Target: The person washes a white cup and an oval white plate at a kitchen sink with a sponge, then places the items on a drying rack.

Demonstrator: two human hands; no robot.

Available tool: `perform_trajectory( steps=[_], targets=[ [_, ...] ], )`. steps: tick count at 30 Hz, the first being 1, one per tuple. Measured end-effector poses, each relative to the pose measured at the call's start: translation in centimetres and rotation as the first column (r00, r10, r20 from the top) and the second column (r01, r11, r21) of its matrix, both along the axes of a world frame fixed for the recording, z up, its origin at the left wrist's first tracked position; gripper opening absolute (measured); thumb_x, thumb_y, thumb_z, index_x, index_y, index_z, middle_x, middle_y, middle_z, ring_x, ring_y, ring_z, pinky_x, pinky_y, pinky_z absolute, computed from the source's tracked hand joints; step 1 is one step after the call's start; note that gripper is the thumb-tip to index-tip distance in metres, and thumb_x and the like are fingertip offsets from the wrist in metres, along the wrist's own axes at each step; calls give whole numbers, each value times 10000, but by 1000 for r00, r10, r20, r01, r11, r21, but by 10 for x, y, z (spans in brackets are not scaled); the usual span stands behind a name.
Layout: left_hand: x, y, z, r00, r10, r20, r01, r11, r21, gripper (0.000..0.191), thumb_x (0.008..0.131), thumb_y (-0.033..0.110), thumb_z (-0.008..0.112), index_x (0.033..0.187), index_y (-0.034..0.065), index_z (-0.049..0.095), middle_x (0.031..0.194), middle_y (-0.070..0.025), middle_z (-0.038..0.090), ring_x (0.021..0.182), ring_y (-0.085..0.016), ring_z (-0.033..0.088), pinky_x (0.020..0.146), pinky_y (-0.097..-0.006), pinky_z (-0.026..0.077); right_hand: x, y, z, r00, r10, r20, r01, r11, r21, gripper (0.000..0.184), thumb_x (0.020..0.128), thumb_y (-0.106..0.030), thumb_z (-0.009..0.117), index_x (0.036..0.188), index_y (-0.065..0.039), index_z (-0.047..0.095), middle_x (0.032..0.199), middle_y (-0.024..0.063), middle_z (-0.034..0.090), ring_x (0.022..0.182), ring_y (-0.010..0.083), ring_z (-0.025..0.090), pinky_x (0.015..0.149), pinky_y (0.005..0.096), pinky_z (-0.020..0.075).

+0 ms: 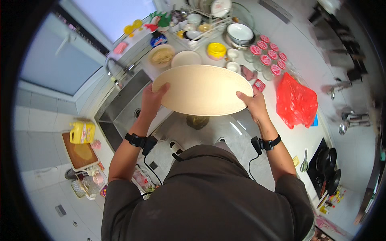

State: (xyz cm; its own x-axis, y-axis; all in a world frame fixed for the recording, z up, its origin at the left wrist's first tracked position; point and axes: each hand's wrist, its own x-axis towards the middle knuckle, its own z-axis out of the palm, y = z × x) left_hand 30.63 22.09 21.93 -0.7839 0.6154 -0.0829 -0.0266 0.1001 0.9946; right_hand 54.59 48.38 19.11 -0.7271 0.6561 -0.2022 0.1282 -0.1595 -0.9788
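Note:
Between my hands is a large, pale cream disc (202,90), like a shallow tray or board, seen at a slant as an oval. My left hand (153,98) grips its left edge, thumb laid on the near face. On the opposite edge, my right hand (255,102) holds it the same way. The fingers of both hands are mostly hidden behind it. The disc is held up before me, over the floor and the counter's inner edge. Just beyond it are a white round dish (186,57) and a bowl of pale brown food (162,56).
A steel sink (123,105) with a tap (116,64) lies left. Behind stand a dish rack (208,18), yellow bowls (216,50) and several red-lidded jars (265,59). A red plastic bag (295,101), scissors (305,162) and pans (327,162) are on the right.

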Motion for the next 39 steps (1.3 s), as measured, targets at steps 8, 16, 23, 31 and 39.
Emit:
perform_trajectory(
  steps=[8, 16, 23, 31, 39],
  targets=[
    [-90, -133, 13, 963, 39, -268, -73, 990, -117, 296, 881, 135, 642, 1122, -35, 618, 942, -95, 699, 843, -144, 630, 775, -316, 499, -130, -90, 18, 1000, 17, 7, -18, 983, 183, 339, 899, -164, 693, 1177, 15, 619, 1014, 53, 690, 869, 104, 627, 795, 256, 501],
    [-159, -198, 29, 973, -169, -158, 147, 979, -140, 380, 877, 100, 673, 1210, -45, 561, 1053, -75, 669, 935, -123, 604, 838, -289, 484, -178, -152, 46, 1000, -9, 8, 7, 973, 231, 338, 916, -206, 686, 1173, 4, 625, 1003, 32, 689, 856, 89, 613, 785, 246, 489],
    [-178, -203, 32, 972, -66, -224, 51, 996, -73, 320, 905, 164, 659, 1149, -35, 605, 989, -95, 688, 885, -133, 619, 809, -294, 489, -206, -161, 73, 1000, 17, -23, -8, 943, 333, 338, 933, -225, 665, 1172, 10, 625, 995, 35, 687, 857, 83, 609, 790, 237, 481],
    [-188, -208, 67, 389, -147, -909, -164, 960, -226, 372, 798, 88, 668, 1168, 60, 646, 905, -124, 693, 742, -253, 676, 670, -312, 536, -252, -116, 54, 905, 251, -344, 195, 473, 859, 218, 835, -4, 659, 1051, 26, 663, 990, 136, 711, 894, 240, 667, 838, 318, 505],
    [-181, -185, 113, -188, -146, -971, -162, 980, -116, 359, 772, 20, 632, 1121, -62, 634, 1013, -198, 673, 834, -299, 690, 710, -348, 577, -280, -83, 82, 897, 325, -300, 264, 149, 953, 299, 804, -24, 644, 1101, 12, 649, 1092, 202, 674, 972, 328, 671, 858, 386, 539]
  ],
)
